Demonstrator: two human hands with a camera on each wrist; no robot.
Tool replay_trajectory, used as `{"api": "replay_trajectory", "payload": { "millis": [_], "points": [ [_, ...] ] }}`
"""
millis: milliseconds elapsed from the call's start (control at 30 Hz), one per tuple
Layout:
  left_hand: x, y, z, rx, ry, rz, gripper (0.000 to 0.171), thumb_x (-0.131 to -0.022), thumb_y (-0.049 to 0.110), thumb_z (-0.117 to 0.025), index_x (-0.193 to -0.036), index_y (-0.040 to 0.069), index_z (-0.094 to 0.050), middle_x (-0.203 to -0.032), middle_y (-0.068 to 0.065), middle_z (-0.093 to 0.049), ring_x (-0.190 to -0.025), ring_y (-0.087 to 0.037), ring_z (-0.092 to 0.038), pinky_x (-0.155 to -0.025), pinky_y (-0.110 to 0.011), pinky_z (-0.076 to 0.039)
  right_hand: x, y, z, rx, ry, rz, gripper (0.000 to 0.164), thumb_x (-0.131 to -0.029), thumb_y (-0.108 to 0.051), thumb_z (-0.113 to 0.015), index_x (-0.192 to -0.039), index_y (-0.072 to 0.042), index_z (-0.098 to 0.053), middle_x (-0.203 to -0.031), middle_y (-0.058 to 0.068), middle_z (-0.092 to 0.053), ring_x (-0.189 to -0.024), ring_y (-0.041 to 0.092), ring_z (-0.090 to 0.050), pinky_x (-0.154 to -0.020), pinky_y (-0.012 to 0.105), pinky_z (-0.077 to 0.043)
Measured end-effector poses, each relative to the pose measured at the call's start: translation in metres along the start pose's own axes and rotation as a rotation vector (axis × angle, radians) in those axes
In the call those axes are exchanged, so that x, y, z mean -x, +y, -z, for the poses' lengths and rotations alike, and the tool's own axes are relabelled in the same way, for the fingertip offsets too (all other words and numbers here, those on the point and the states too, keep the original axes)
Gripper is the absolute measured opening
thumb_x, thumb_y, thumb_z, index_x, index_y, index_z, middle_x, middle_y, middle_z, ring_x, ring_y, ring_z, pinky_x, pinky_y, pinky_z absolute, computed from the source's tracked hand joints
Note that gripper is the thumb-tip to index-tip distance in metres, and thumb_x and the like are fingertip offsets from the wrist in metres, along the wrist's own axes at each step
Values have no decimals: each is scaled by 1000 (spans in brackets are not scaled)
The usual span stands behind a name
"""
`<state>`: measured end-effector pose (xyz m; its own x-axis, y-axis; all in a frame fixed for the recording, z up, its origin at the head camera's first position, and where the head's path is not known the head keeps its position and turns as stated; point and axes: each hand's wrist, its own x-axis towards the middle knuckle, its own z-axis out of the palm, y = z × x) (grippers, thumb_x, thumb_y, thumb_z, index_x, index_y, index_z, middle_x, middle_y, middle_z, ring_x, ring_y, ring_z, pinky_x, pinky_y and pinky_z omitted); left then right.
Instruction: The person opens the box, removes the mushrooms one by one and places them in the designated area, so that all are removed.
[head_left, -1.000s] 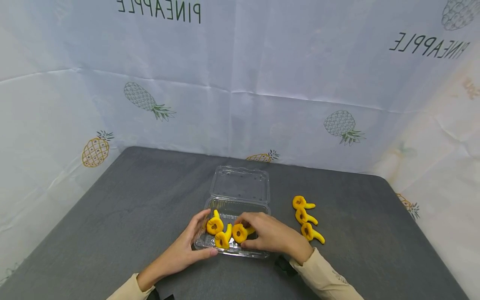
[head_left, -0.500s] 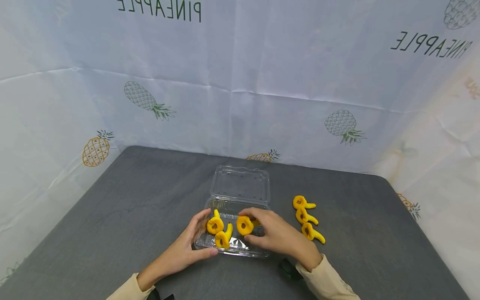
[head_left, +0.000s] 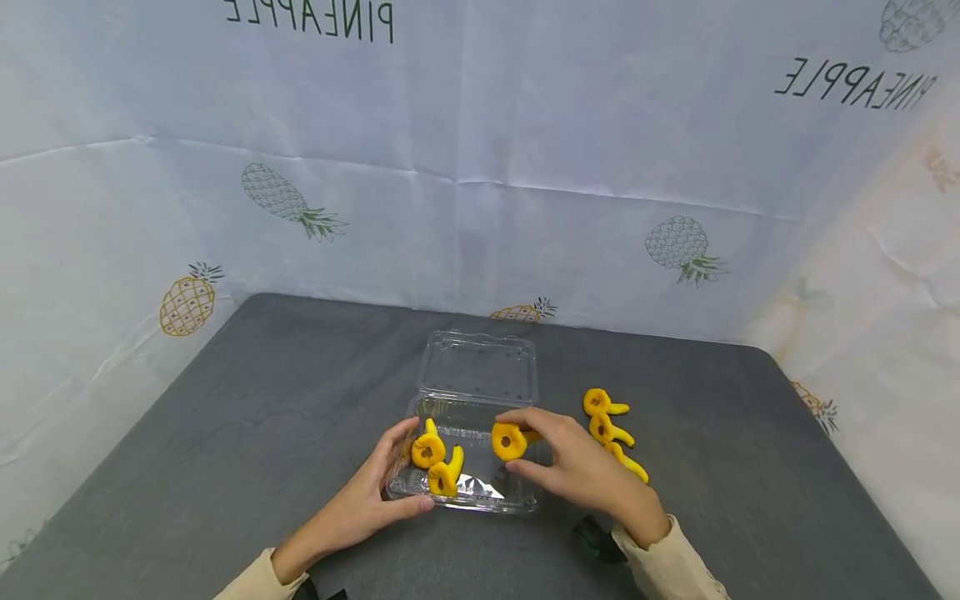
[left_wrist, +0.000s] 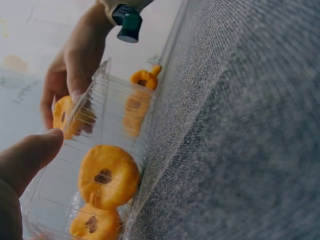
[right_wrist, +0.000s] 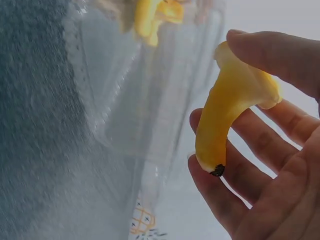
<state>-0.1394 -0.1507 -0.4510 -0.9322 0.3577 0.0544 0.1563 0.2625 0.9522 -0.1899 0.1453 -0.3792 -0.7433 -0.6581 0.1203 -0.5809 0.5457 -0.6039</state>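
In the head view, my right hand pinches a yellow mushroom, apparently a chanterelle, above the right part of an open clear plastic clamshell box. The right wrist view shows this mushroom's curved stem with a dark tip, pointing away from the thumb. My left hand holds the box at its left side, thumb at the front rim and fingers along the left wall. Two more yellow mushrooms lie inside the left half, one farther back and one nearer the front.
Several mushrooms lie in a row on the grey table, right of the box; my right forearm partly covers the nearest. The box's lid leans back behind its base. A pineapple-print cloth hangs behind the table.
My right hand has moved up and to the right with the mushroom, away from the two others in the box. The left hand has stayed on the box. The view has shifted slightly.
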Motion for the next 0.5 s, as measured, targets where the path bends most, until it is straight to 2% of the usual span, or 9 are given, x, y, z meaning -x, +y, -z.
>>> {"api": "replay_trajectory", "payload": {
  "millis": [233, 300, 400, 500],
  "points": [
    [1, 2, -1, 18, 10, 40, 94, -88, 24, -76, -157, 15, -14, -165, -14, -16, -153, -33, -19, -120, -49, -24, 6, 4, 11, 29, 51, 6, 53, -86, -15, -78, -134, -12, -55, -130, -3, -63, -109, 13, -65, -95, 32, -58],
    [1, 2, -1, 20, 12, 48, 95, -87, 24, -77, -157, 16, -14, -165, -12, -16, -153, -31, -20, -121, -45, -25, 8, 5, 14, 27, 64, 13, 53, -86, -14, -78, -134, -12, -55, -129, -3, -64, -108, 12, -65, -94, 32, -58],
    [0, 2, -1, 11, 13, 40, 95, -87, 24, -77, -157, 16, -14, -165, -12, -17, -153, -31, -21, -121, -24, -30, 9, 6, 18, 24, 68, 3, 52, -86, -13, -78, -133, -13, -55, -128, -4, -64, -108, 12, -65, -94, 33, -57],
    [1, 2, -1, 16, 15, 47, 95, -87, 24, -77, -158, 16, -14, -165, -12, -17, -153, -31, -21, -112, -5, -27, 11, 6, 22, 29, 69, -26, 51, -86, -14, -78, -132, -14, -55, -127, -3, -63, -108, 13, -65, -95, 35, -57]
  ]
}}
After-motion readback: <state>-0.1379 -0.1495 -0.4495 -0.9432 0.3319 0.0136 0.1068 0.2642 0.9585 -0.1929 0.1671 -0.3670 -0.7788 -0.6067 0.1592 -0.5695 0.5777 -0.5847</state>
